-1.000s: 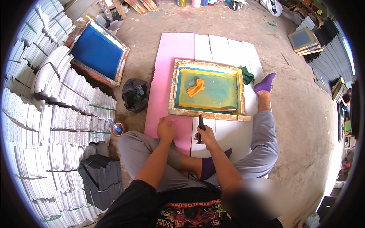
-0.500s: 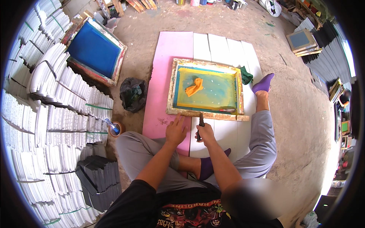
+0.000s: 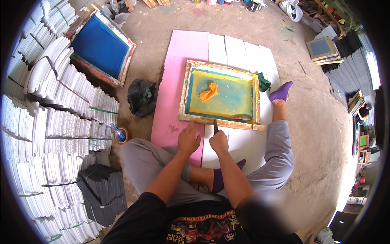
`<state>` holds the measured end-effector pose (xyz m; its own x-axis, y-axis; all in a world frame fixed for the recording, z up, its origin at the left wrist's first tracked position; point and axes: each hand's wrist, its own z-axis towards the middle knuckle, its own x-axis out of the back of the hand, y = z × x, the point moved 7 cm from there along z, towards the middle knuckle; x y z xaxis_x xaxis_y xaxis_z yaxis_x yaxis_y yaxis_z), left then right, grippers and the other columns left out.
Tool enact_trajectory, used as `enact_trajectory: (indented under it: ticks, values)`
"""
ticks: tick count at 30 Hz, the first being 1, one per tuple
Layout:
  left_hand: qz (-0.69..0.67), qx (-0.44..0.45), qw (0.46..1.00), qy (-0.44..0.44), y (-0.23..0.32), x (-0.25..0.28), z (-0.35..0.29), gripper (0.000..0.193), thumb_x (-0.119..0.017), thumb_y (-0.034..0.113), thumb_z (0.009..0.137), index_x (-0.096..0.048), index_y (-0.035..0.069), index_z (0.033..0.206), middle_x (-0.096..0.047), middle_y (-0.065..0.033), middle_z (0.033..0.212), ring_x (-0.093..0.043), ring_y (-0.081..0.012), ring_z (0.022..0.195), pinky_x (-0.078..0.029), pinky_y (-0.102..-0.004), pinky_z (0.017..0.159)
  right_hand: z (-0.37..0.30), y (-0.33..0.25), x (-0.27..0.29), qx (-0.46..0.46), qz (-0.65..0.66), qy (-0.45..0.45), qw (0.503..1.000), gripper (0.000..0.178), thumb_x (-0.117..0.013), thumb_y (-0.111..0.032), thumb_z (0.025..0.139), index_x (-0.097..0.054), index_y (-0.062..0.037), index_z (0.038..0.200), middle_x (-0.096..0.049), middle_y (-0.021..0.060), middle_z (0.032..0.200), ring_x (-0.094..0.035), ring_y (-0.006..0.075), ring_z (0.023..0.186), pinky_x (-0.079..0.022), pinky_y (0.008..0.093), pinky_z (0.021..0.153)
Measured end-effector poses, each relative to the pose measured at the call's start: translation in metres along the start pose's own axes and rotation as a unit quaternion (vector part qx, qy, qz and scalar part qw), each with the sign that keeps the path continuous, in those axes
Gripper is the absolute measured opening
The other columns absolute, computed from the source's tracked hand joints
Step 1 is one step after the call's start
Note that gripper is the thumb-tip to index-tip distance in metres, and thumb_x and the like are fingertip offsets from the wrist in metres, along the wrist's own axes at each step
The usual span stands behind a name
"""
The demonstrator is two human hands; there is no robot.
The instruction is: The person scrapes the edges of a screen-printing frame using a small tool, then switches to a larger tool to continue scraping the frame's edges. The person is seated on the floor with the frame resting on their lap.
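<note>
A wooden-framed printing screen (image 3: pixel 185 83) lies in front of me, its mesh blue-green with yellow tape along the inside. My right hand (image 3: pixel 219 143) is closed around what looks like a black box cutter (image 3: pixel 215 127), its upper end against the frame's near rail. Beside it, my left hand (image 3: pixel 189 140) has its fingers stretched out, fingertips at the same rail and palm over the pink board. On the mesh rest a crumpled orange cloth (image 3: pixel 208 92) and, near the front right corner, a red-and-white pen-like thing (image 3: pixel 243 118).
Pink and white boards (image 3: pixel 164 105) lie under the screen. A dark green cloth (image 3: pixel 263 82) sits at its right, near my purple-socked foot (image 3: pixel 281 92). To the left are a black plastic bag (image 3: pixel 142 97), a tape roll (image 3: pixel 121 135), tied white stacks (image 3: pixel 65 142) and a blue screen (image 3: pixel 101 46).
My right hand has slid slightly up along the cutter toward the frame, covering more of its handle. The left hand stays at the rail. The view has shifted slightly.
</note>
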<state>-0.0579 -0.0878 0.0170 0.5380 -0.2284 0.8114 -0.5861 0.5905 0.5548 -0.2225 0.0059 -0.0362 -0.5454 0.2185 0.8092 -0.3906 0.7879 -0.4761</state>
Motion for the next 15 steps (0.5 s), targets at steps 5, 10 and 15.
enact_trajectory:
  ticks: [5,10,15]
  values:
    - [0.022,0.024,0.999,-0.009,-0.015,-0.006,-0.001,0.051,-0.074,0.022,0.084,-0.063,0.009,0.132,-0.053,-0.0089,0.152,-0.067,-0.0339,0.102,-0.055,-0.0461,0.083,-0.023,-0.016,0.01,-0.064,0.221,-0.111,0.967,0.013,-0.066,-0.005,0.083,-0.06,0.0007,0.093,-0.063,0.0125,0.067,-0.061,0.0194,0.047,-0.049,0.0349,0.042]
    - [0.0,0.015,1.0,0.005,-0.005,0.0,0.004,0.044,-0.073,0.023,0.087,-0.065,0.008,0.128,-0.058,-0.0105,0.146,-0.068,-0.0348,0.097,-0.056,-0.0456,0.081,-0.026,-0.006,-0.007,-0.089,0.435,-0.208,0.871,0.015,-0.068,0.001,0.079,-0.06,0.0002,0.092,-0.062,0.0107,0.066,-0.059,0.0178,0.047,-0.047,0.0325,0.042]
    - [-0.073,-0.016,0.993,0.087,-0.003,0.014,0.009,0.029,-0.067,0.022,0.096,-0.068,0.005,0.119,-0.069,-0.0154,0.122,-0.068,-0.0355,0.09,-0.055,-0.0421,0.079,-0.049,-0.019,-0.025,-0.021,0.435,-0.279,0.856,0.016,-0.07,0.001,0.079,-0.06,0.0015,0.092,-0.063,0.011,0.068,-0.062,0.0182,0.051,-0.051,0.0312,0.047]
